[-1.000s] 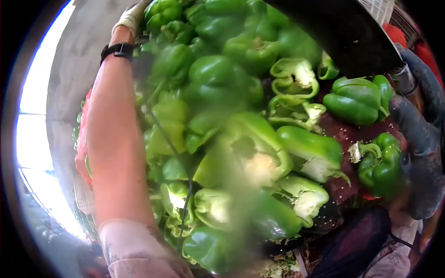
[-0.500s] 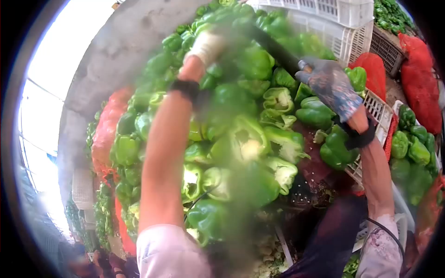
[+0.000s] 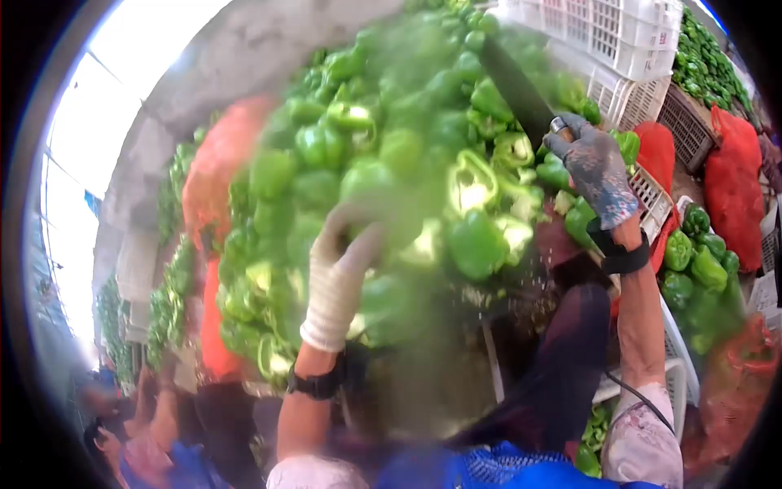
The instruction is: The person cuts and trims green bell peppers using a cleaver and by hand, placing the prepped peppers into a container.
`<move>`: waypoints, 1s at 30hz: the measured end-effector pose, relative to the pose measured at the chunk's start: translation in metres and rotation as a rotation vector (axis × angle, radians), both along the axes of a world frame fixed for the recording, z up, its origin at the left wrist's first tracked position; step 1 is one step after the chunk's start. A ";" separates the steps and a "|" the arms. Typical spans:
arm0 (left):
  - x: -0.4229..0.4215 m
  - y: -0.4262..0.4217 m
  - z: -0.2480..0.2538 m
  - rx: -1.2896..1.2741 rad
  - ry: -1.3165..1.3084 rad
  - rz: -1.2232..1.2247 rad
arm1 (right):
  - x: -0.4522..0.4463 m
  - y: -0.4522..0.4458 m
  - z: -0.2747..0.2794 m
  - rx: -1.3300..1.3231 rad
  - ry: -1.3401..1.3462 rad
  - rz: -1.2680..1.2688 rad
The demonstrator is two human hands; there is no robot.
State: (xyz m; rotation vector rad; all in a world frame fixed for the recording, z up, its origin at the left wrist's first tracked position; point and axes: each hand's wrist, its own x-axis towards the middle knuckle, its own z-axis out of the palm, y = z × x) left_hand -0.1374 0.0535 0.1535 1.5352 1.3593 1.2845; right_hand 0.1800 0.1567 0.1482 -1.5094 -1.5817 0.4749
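My right hand (image 3: pixel 592 167), in a grey patterned glove, is wrapped round the handle of a large knife (image 3: pixel 517 94). Its broad dark blade points up and left over the peppers. My left hand (image 3: pixel 338 265), in a white knit glove, is curled in front of me at what looks like a green bell pepper (image 3: pixel 399 216); a smear on the lens blurs this spot. Around both hands spreads a big heap of green bell peppers (image 3: pixel 318 147). Several cut-open peppers (image 3: pixel 472 183) with pale insides lie below the blade, beside a whole pepper (image 3: pixel 478 244).
White plastic crates (image 3: pixel 607 41) are stacked at the back right. Red mesh sacks (image 3: pixel 733 179) stand at the right, another sack (image 3: pixel 220 179) at the left. More peppers (image 3: pixel 700 261) lie in a container by my right arm. Another person (image 3: pixel 147 440) is at the lower left.
My left hand has come back from the far part of the heap towards me. The knife in my right hand has tipped more upright. The view has shifted.
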 end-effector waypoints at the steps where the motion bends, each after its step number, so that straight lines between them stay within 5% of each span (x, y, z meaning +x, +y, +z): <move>1: -0.003 -0.026 -0.002 -0.012 -0.063 0.071 | -0.006 -0.013 -0.006 0.091 -0.005 0.055; 3: -0.013 -0.076 -0.007 0.010 -0.135 0.194 | -0.023 -0.051 -0.006 0.008 0.207 0.159; 4: -0.033 -0.096 -0.018 0.083 -0.036 0.250 | -0.032 -0.072 -0.002 -0.152 0.426 0.188; 5: -0.042 -0.112 -0.022 0.260 0.341 0.297 | -0.038 -0.090 -0.004 -0.212 0.418 0.213; 7: -0.055 -0.136 -0.027 0.357 0.523 0.364 | -0.052 -0.126 -0.003 -0.306 0.342 0.273; 12: -0.071 -0.178 -0.050 0.047 -0.444 0.470 | -0.091 -0.190 -0.031 -0.478 0.118 0.492; 15: -0.066 -0.192 -0.078 0.053 -0.379 0.550 | -0.085 -0.199 -0.089 0.269 -0.307 0.799; 17: -0.067 -0.196 -0.101 -0.006 -0.381 0.539 | -0.088 -0.194 -0.101 0.393 -0.380 0.820; 22: -0.049 -0.175 -0.121 0.042 -0.246 0.346 | -0.096 -0.160 -0.103 0.087 -0.557 0.688; 23: -0.044 -0.166 -0.125 0.006 -0.278 0.316 | -0.105 -0.153 -0.114 0.348 -0.414 0.700; 28: -0.011 -0.125 -0.149 0.115 -0.159 0.232 | -0.117 -0.173 -0.111 0.177 -0.336 0.559; 30: -0.001 -0.134 -0.136 -0.082 -0.511 0.259 | -0.117 -0.190 -0.099 0.224 -0.268 0.466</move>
